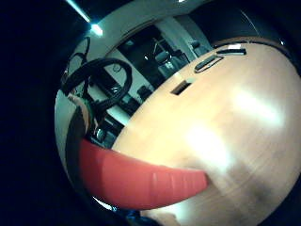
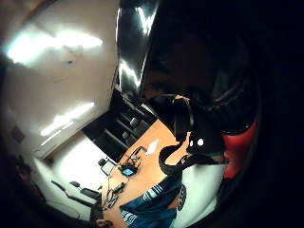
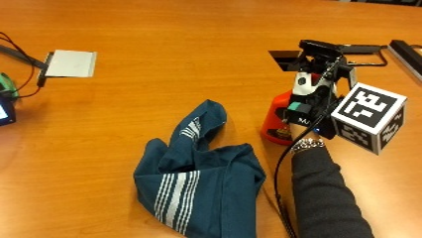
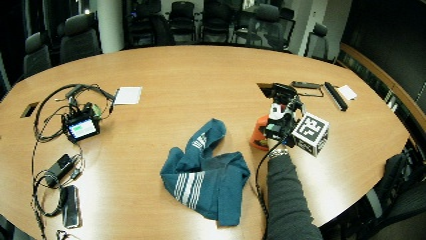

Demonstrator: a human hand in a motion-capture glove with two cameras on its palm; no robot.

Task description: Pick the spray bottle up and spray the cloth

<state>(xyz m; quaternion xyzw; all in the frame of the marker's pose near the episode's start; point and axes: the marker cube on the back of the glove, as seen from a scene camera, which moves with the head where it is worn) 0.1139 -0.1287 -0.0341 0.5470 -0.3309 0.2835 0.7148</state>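
Note:
An orange spray bottle (image 3: 272,118) with a white head stands on the wooden table (image 3: 165,44), just right of the cloth. My gloved right hand (image 3: 311,111) is wrapped round its far side, with the sleeve reaching in from the near edge. The bottle's red body (image 1: 141,181) lies close against the palm in the little finger side view and shows again as a red wall (image 2: 239,147) in the thumb side view. A teal cloth (image 3: 198,183) with white stripes lies crumpled on the table left of the bottle; it also shows as the cloth (image 2: 151,205) beneath the hand.
A white card (image 3: 71,63) lies at the far left. A rectangular cable hatch (image 3: 284,57) opens in the table behind the bottle, with a black bar (image 3: 405,53) at the right. A small screen device with cables (image 4: 81,126) and a phone (image 4: 70,206) sit on the left side.

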